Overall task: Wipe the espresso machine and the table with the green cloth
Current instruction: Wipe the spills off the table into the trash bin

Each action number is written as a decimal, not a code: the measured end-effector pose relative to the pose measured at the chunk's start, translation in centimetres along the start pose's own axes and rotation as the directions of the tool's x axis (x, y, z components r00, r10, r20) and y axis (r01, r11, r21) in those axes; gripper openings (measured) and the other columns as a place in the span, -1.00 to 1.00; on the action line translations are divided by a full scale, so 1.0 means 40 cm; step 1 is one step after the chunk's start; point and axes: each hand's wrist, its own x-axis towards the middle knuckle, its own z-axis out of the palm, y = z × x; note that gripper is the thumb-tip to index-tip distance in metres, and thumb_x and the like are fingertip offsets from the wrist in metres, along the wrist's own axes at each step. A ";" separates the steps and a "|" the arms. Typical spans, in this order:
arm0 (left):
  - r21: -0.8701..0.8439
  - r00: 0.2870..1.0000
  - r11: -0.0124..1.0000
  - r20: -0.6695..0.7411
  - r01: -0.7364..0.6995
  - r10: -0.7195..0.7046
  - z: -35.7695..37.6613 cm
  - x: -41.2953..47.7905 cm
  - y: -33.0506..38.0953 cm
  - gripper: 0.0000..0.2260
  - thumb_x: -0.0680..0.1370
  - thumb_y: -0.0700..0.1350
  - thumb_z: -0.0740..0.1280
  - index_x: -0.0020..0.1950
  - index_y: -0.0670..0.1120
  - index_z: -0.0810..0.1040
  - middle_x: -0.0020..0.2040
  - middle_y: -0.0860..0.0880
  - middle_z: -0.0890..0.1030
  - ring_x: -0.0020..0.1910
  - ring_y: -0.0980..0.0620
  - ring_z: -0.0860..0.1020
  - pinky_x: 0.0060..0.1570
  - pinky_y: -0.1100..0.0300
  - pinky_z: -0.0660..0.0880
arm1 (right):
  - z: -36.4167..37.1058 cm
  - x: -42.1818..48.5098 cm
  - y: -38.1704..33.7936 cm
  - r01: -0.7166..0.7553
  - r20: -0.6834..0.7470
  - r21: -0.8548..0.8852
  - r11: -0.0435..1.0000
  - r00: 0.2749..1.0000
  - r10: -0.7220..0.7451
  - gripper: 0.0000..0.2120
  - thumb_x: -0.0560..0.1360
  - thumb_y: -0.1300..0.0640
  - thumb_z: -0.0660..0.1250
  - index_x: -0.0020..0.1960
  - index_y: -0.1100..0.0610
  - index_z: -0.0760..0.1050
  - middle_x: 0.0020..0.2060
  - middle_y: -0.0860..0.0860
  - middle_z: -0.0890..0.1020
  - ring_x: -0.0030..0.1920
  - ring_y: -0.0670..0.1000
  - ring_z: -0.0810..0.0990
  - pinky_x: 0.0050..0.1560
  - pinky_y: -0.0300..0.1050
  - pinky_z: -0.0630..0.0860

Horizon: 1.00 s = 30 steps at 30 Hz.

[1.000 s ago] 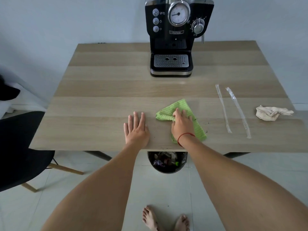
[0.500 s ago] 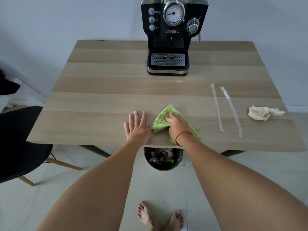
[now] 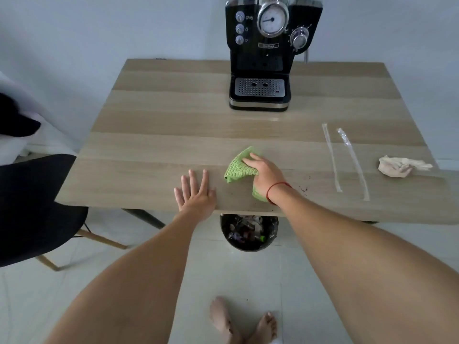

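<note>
The green cloth point(image 3: 238, 167) lies bunched on the wooden table point(image 3: 154, 145) near its front edge. My right hand point(image 3: 264, 175) presses down on the cloth with its fingers curled over it. My left hand point(image 3: 195, 193) rests flat on the table just left of the cloth, fingers spread. The black espresso machine point(image 3: 265, 53) stands at the back of the table, well beyond both hands. A few dark crumbs point(image 3: 304, 188) lie on the table right of my right wrist.
Two clear straw wrappers point(image 3: 347, 160) and a crumpled beige tissue point(image 3: 397, 166) lie at the right of the table. A black bin point(image 3: 248, 232) full of rubbish stands under the front edge. A black chair point(image 3: 34, 199) is at the left.
My right hand has slid the cloth back from the table's front edge and slightly left, bunching it more. My left hand has stayed flat on the table.
</note>
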 end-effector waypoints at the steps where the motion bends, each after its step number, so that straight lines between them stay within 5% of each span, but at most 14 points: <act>1: -0.006 1.000 1.000 0.007 0.008 -0.008 -0.003 0.002 0.001 -0.49 0.64 0.11 -0.13 0.53 0.17 -0.30 0.53 0.00 -0.40 0.50 -0.01 -0.40 0.45 -0.06 -0.38 | 0.020 -0.002 -0.014 0.016 0.089 -0.046 0.999 0.996 -0.011 -0.26 0.44 0.56 0.06 0.44 -0.06 0.31 0.52 -0.08 0.18 0.52 0.06 0.13 0.47 0.00 0.23; 4: 0.004 1.000 1.000 0.009 0.009 -0.009 -0.006 0.000 0.003 -0.48 0.64 0.10 -0.10 0.54 0.17 -0.29 0.53 0.00 -0.39 0.50 -0.02 -0.39 0.45 -0.05 -0.37 | 0.071 -0.023 -0.037 0.049 0.227 -0.124 0.991 0.974 -0.019 -0.19 0.39 0.59 0.03 0.42 -0.13 0.32 0.54 -0.05 0.08 0.54 0.14 0.04 0.48 0.06 0.20; 8: -0.009 1.000 1.000 0.025 0.017 -0.017 -0.013 -0.009 0.007 -0.48 0.64 0.08 -0.11 0.53 0.17 -0.30 0.53 0.00 -0.40 0.50 -0.02 -0.39 0.45 -0.05 -0.37 | 0.045 -0.070 -0.038 0.116 0.316 -0.170 0.979 0.947 -0.057 -0.32 0.41 0.55 0.09 0.34 -0.03 0.47 0.50 -0.02 0.21 0.49 0.10 0.22 0.46 -0.10 0.19; 12: -0.044 0.998 0.998 0.053 0.047 -0.045 -0.009 -0.024 0.030 -0.48 0.64 0.07 -0.10 0.53 0.18 -0.29 0.52 0.00 -0.41 0.49 -0.04 -0.41 0.43 -0.06 -0.40 | 0.001 -0.125 -0.004 0.082 0.236 -0.153 0.985 0.971 -0.044 -0.57 0.43 0.44 0.16 0.00 0.07 0.69 0.11 0.05 0.66 0.12 0.11 0.60 0.20 -0.07 0.51; 15: -0.047 0.997 0.998 0.059 0.051 -0.049 -0.005 -0.032 0.042 -0.49 0.64 0.08 -0.12 0.53 0.19 -0.29 0.52 -0.01 -0.41 0.49 -0.05 -0.42 0.42 -0.07 -0.41 | -0.033 -0.121 0.014 0.037 0.195 -0.169 0.985 0.981 -0.003 -0.59 0.40 0.43 0.14 -0.11 0.08 0.69 -0.09 0.09 0.70 -0.09 0.09 0.64 -0.06 -0.13 0.57; 19: -0.045 0.997 0.998 0.066 0.045 -0.042 -0.003 -0.030 0.039 -0.49 0.64 0.08 -0.13 0.53 0.19 -0.31 0.51 0.00 -0.43 0.48 -0.05 -0.44 0.40 -0.07 -0.42 | -0.047 -0.058 0.025 -0.101 -0.052 0.013 0.995 0.993 0.102 -0.45 0.43 0.47 0.11 0.19 -0.01 0.59 0.29 -0.02 0.54 0.18 0.06 0.57 0.23 -0.08 0.50; 22: -0.045 0.997 0.998 0.065 0.043 -0.040 -0.001 -0.029 0.039 -0.49 0.64 0.09 -0.13 0.52 0.20 -0.31 0.51 0.00 -0.43 0.48 -0.05 -0.44 0.40 -0.07 -0.43 | -0.003 -0.069 0.007 -0.112 0.116 0.024 0.993 0.987 0.109 -0.35 0.44 0.52 0.09 0.37 -0.03 0.41 0.48 -0.13 0.25 0.46 0.03 0.28 0.39 -0.04 0.36; 25: -0.042 0.997 0.998 0.064 0.043 -0.040 -0.003 -0.028 0.042 -0.49 0.64 0.08 -0.13 0.53 0.20 -0.30 0.52 -0.01 -0.42 0.48 -0.05 -0.43 0.40 -0.08 -0.42 | 0.042 -0.127 -0.016 -0.026 0.208 -0.017 1.000 0.978 0.029 -0.40 0.46 0.49 0.07 0.35 -0.01 0.44 0.48 -0.12 0.25 0.52 0.00 0.15 0.46 -0.07 0.25; 27: -0.041 0.997 0.998 0.068 0.043 -0.040 -0.004 -0.030 0.042 -0.49 0.64 0.08 -0.13 0.53 0.20 -0.29 0.52 -0.01 -0.42 0.49 -0.06 -0.43 0.41 -0.09 -0.41 | 0.050 -0.154 -0.030 -0.011 0.209 0.014 1.000 0.978 0.008 -0.52 0.48 0.44 0.10 0.24 0.08 0.55 0.36 -0.03 0.47 0.38 0.02 0.40 0.39 -0.13 0.34; 30: -0.033 0.996 0.998 0.072 0.052 -0.049 -0.011 -0.032 0.046 -0.48 0.63 0.07 -0.09 0.54 0.20 -0.27 0.53 -0.03 -0.39 0.50 -0.07 -0.41 0.44 -0.11 -0.38 | 0.027 -0.154 -0.042 -0.085 0.130 0.114 0.990 0.989 0.070 -0.62 0.44 0.40 0.15 0.02 0.09 0.65 -0.02 0.10 0.69 -0.13 0.07 0.61 -0.05 -0.12 0.58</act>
